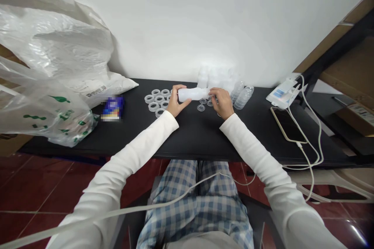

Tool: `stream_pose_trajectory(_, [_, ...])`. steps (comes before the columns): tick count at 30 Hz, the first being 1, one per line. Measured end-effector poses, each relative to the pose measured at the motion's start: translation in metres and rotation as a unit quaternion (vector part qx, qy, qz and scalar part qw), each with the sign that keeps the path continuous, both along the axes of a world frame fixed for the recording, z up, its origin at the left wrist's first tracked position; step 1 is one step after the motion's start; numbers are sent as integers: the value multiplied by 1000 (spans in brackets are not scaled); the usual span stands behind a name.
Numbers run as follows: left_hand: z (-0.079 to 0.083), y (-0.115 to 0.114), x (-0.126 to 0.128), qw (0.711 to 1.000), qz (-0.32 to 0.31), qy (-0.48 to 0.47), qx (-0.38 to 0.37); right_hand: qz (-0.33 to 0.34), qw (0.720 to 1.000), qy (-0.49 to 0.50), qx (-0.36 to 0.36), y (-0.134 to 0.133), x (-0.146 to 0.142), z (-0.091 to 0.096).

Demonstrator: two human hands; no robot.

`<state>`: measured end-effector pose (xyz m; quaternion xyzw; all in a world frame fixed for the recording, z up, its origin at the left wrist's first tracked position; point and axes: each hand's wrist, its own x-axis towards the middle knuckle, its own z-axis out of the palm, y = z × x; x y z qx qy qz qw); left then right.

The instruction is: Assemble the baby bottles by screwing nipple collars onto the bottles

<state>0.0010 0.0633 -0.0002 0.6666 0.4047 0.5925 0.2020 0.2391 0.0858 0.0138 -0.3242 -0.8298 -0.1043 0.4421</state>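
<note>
A white translucent plastic bottle (pixel 193 94) lies on its side in the air above the black table, its neck pointing right. My left hand (pixel 176 103) is wrapped round its base end, thumb on the near side. At the neck end, the fingers of my right hand (pixel 221 102) close on the bottle's mouth; whether a small part sits between them is hidden. White screw rings (pixel 158 99) lie in a group left of the bottle. Small clear discs (pixel 201 107) are spread beneath the neck and right hand. Several similar bottles (pixel 217 77) stand behind, against the wall.
Stacked clear domed caps (pixel 244 98) lie right of my right hand. Farther right are a phone (pixel 288 123) on a white cable and a white-and-blue packet (pixel 282 93). Plastic bags (pixel 55 58) and a blurred blue box (pixel 113 108) occupy the left. A cable crosses my lap.
</note>
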Motion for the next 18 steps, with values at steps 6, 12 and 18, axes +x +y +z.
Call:
stream_pose_trajectory(6, [-1,3,6,986,-5,-119,-117,20,999,-6,-32,-2,-2,-3])
stream_pose_trajectory(12, [-4,9,10,969,11,-200,-143,9,999,-29,-37,-4,-5,-2])
stream_pose_trajectory(18, [-6,14,9,957,-3,-233,-172,-2,998,-41,-41,-5,-5,-2])
